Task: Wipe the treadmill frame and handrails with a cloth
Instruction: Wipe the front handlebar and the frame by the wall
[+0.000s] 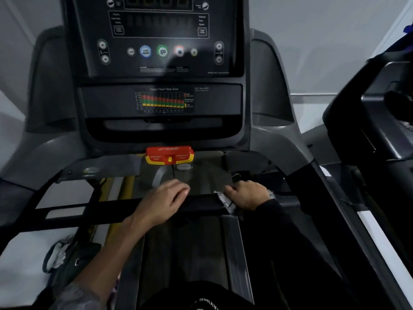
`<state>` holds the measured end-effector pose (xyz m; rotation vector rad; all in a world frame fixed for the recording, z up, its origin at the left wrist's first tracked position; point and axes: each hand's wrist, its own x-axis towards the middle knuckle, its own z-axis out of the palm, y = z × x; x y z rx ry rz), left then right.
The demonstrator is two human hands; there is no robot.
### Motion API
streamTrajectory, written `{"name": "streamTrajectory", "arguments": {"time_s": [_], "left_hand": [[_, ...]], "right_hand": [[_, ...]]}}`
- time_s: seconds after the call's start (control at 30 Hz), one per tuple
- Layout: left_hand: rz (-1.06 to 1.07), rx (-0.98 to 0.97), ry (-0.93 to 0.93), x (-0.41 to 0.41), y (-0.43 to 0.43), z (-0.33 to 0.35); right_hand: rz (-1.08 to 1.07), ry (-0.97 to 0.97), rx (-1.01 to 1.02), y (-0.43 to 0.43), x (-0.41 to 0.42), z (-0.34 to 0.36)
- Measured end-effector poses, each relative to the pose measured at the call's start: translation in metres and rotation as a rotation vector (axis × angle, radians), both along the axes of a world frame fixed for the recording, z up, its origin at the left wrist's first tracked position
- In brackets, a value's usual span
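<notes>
I stand on a dark treadmill facing its console (159, 36). A black front crossbar handrail (111, 208) runs across below the red and yellow emergency stop (169, 155). My left hand (164, 201) lies flat on the crossbar near its middle, fingers together, holding nothing. My right hand (247, 194) presses a small grey-white cloth (224, 201) against the bar just right of centre; most of the cloth is hidden under the fingers. Grey side handrails (288, 151) curve down on both sides.
A second dark machine (380, 121) stands close on the right. A bag with a strap (64, 258) lies on the pale floor at the lower left. The treadmill belt (185, 247) runs beneath me. White walls lie behind the console.
</notes>
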<state>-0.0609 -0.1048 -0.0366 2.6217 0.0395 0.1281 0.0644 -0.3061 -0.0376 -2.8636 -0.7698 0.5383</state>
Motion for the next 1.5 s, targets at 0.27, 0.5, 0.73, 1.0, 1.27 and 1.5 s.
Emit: {"name": "streamTrajectory", "arguments": {"time_s": [0.27, 0.5, 0.73, 1.0, 1.27, 1.5], "left_hand": [[0.283, 0.292, 0.218, -0.042, 0.064, 0.002], [0.320, 0.299, 0.169, -0.039, 0.066, -0.010], [0.325, 0.293, -0.001, -0.046, 0.064, -0.011], [0.338, 0.228, -0.055, -0.076, 0.105, -0.017], [0.578, 0.323, -0.198, -0.112, 0.147, -0.047], [0.588, 0.402, -0.288, -0.114, 0.148, -0.049]], "right_hand": [[-0.123, -0.100, -0.007, -0.008, -0.005, 0.000], [-0.131, -0.340, 0.140, 0.032, -0.044, 0.000], [-0.264, -0.303, 0.508, 0.047, -0.053, 0.010], [0.162, -0.469, 0.327, 0.141, -0.106, -0.001], [0.188, -0.584, 0.263, 0.197, -0.138, -0.010], [0.394, -0.650, 0.346, 0.174, -0.133, -0.019]]}}
